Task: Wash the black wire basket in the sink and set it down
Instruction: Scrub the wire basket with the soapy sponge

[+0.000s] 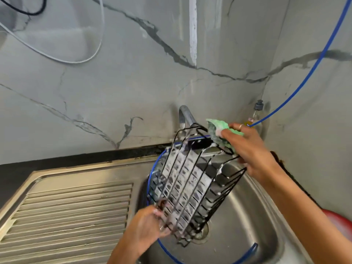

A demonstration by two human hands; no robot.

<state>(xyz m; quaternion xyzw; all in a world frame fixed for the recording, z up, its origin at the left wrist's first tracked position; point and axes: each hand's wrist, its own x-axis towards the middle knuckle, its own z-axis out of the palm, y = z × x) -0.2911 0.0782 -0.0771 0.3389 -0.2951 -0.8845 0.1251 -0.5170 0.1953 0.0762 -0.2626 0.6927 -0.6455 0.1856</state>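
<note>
Holding the black wire basket [190,183] tilted above the sink [247,216], I have my left hand [148,225] at its lower end, fingers curled round the wires there. My right hand [249,149] is at the upper end, fingers clamped on a green sponge [217,130] that presses against the basket's top rim. Soap suds cling to the wires. A blue hose [314,63] comes down the marbled wall and loops into the sink bowl. The tap [185,115] stands just behind the basket, and a soap bottle [256,115] sits in the corner.
</note>
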